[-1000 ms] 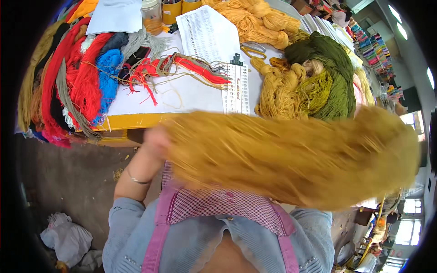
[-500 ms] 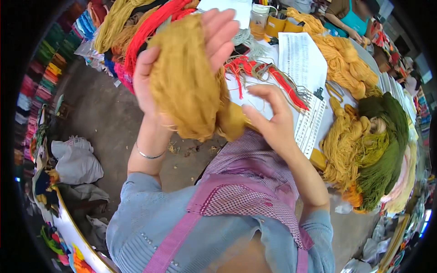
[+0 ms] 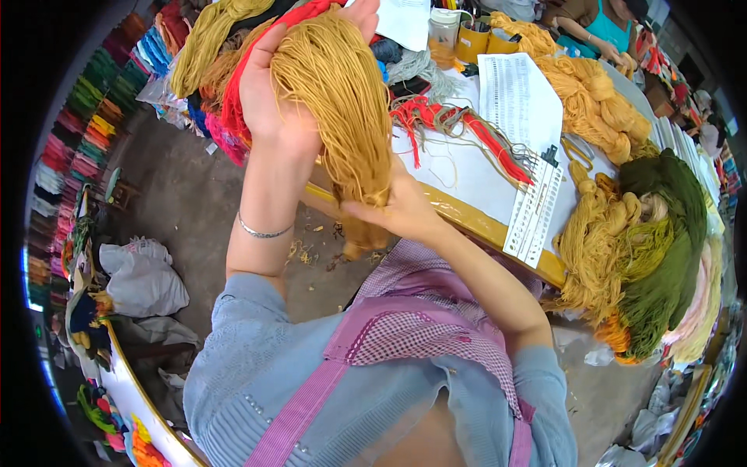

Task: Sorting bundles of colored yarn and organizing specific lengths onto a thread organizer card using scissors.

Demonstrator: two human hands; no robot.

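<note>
Position of a golden-yellow yarn skein relative to two bare hands. The skein lay across the palm of the left hand, between thumb and fingers, which were spread wide; whether it also looped behind that hand could not be told. Its lower end was gathered in the right hand, whose thumb showed in front while the other fingers were largely hidden; a short tail of yarn hung below this narrow grip. The lower end hung just off the near edge of the table. On the surface, a white perforated card reached that near edge, with red yarn strands beside its upper end. Toward the right end lay an ochre skein and a dark green skein, both draped over the edge.
</note>
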